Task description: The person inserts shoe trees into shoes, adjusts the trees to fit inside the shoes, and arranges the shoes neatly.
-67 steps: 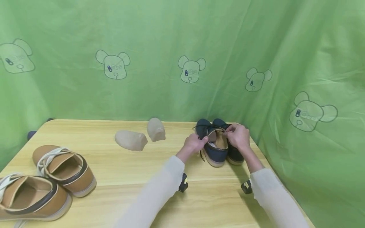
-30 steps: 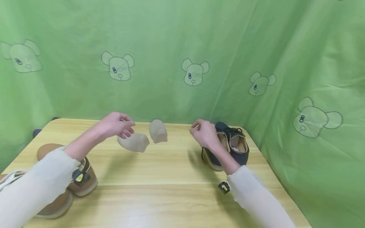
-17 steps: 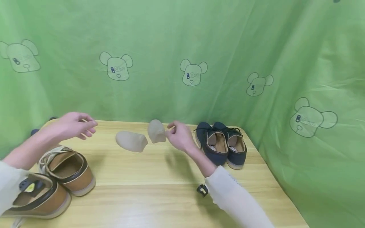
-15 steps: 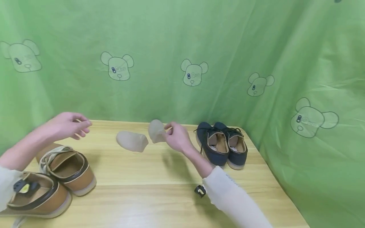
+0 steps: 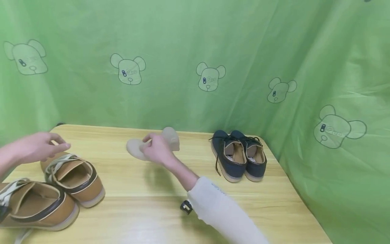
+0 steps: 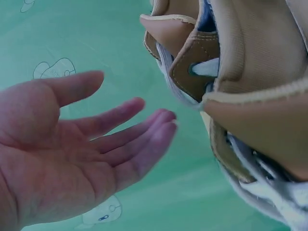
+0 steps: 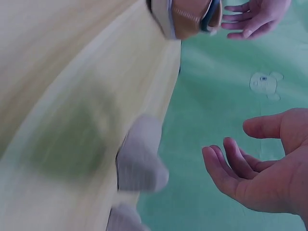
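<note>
My right hand [image 5: 154,149] hovers with relaxed fingers over the left of two beige shoe inserts [image 5: 133,149] at the back of the wooden table [image 5: 137,210]. The second insert [image 5: 172,137] lies just right of it. The right wrist view shows that hand [image 7: 240,168] open and holding nothing, apart from the insert [image 7: 142,161]. My left hand [image 5: 42,146] hangs open above the nearer-back tan shoe [image 5: 73,175]. In the left wrist view the palm [image 6: 72,159] is bare, with the tan shoe [image 6: 250,96] close beside it.
A second tan shoe [image 5: 33,206] lies at the table's front left. A pair of navy lace-up shoes [image 5: 238,155] stands side by side at the back right. Green cloth with bear prints [image 5: 210,76] walls the table at the back and right.
My right hand has moved left from the second insert to above the left one. My left hand has dropped lower and further left, toward the tan shoe. Both hold nothing.
</note>
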### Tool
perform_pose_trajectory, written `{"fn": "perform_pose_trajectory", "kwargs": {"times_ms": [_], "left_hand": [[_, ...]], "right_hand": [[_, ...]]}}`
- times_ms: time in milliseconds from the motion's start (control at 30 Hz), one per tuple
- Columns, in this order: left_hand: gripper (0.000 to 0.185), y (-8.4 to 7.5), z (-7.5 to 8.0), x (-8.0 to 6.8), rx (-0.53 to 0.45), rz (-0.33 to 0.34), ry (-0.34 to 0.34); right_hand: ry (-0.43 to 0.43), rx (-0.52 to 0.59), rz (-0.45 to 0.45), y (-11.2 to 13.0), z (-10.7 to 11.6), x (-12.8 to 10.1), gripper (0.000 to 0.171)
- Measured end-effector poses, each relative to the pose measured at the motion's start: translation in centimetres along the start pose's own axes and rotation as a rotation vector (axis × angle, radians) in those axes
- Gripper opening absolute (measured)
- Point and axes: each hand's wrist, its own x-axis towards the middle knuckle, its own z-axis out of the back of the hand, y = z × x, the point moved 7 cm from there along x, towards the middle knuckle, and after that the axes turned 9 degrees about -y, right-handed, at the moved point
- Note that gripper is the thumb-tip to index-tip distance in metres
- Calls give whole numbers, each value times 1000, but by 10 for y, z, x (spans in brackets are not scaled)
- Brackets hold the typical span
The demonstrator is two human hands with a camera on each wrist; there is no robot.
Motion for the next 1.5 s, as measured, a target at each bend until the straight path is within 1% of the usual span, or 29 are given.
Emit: {"fn": "perform_pose_trajectory", "kwargs": {"times_ms": [33, 167, 233, 333, 400, 467, 567, 633, 767, 867, 967, 1167, 1300, 1500], "left_hand": [[61, 1, -3, -1, 6, -4, 16], [70, 6, -15, -5, 1, -11, 98], [75, 7, -21, -7, -3, -19, 129], [79, 8, -26, -7, 24, -39, 143], [82, 8, -29, -8, 45, -36, 146], [85, 7, -31, -8, 45, -29, 163], [91, 6, -35, -8, 43, -12, 185], [94, 5, -37, -8, 34, -12, 201], [93, 2, -39, -7, 25, -27, 206], [89, 0, -40, -5, 12, -49, 203], [84, -1, -41, -3, 2, -67, 200], [87, 0, -44, 2, 28, -82, 193], [83, -3, -46, 5, 31, -109, 159], [77, -9, -47, 10, -5, -152, 93]], "right_hand": [[7, -3, -7, 5, -6, -1, 32], [14, -74, -19, 20, -30, -4, 29], [32, -74, -36, 25, -43, -6, 28], [54, -51, -60, 30, -61, -8, 29], [57, -53, -69, 32, -72, -9, 29], [52, -65, -68, 34, -83, -9, 29], [60, -44, -77, 35, -97, -11, 30], [68, -35, -83, 34, -106, -13, 32], [89, -32, -101, 32, -120, -19, 35], [99, -21, -116, 31, -127, -22, 35], [99, -18, -106, 32, -130, -23, 32], [83, -56, -103, 31, -130, -22, 21], [81, -59, -120, 30, -130, -22, 17], [91, -17, -158, 28, -125, -23, 14]]}}
